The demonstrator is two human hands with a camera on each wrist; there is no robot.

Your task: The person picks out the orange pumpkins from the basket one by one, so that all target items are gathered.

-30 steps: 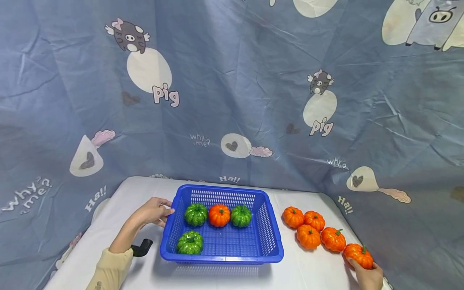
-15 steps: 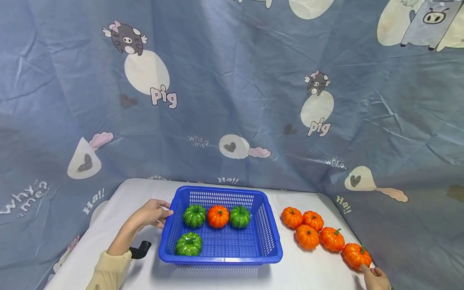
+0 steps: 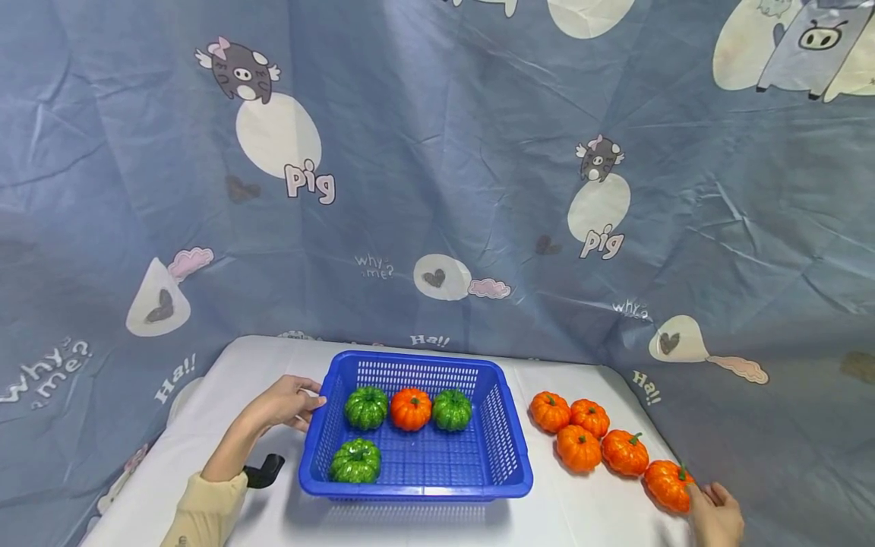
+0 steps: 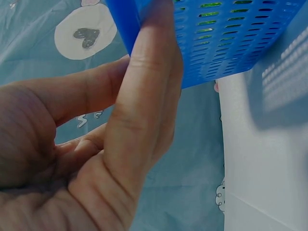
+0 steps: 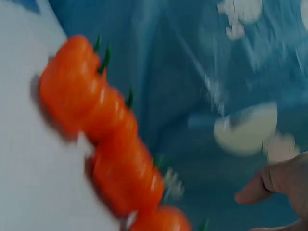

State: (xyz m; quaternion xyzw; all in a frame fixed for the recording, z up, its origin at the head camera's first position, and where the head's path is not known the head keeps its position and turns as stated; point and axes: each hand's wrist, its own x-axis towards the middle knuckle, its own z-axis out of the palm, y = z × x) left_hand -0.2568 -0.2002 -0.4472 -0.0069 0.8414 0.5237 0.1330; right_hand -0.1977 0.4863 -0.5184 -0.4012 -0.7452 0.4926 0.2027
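A blue plastic basket (image 3: 424,488) stands mid-table; inside it are several green pumpkins, one of them a green pumpkin (image 3: 355,461) at the front left, and one orange pumpkin (image 3: 411,409). My left hand (image 3: 287,403) holds the basket's left rim between thumb and fingers; the left wrist view shows the fingers against the slotted wall (image 4: 211,43). Right of the basket, several orange pumpkins lie on the cloth. My right hand (image 3: 716,516) is beside the nearest orange pumpkin (image 3: 668,485) at the lower right, and the right wrist view shows nothing in its fingers.
A white cloth (image 3: 547,516) covers the table. Behind and beside it hangs a blue printed sheet (image 3: 383,190), close to the right-hand pumpkins. A black strap mount (image 3: 265,471) sits at my left wrist.
My right hand has let go of the nearest orange pumpkin and drawn off to the right. The left hand keeps its place on the basket rim.
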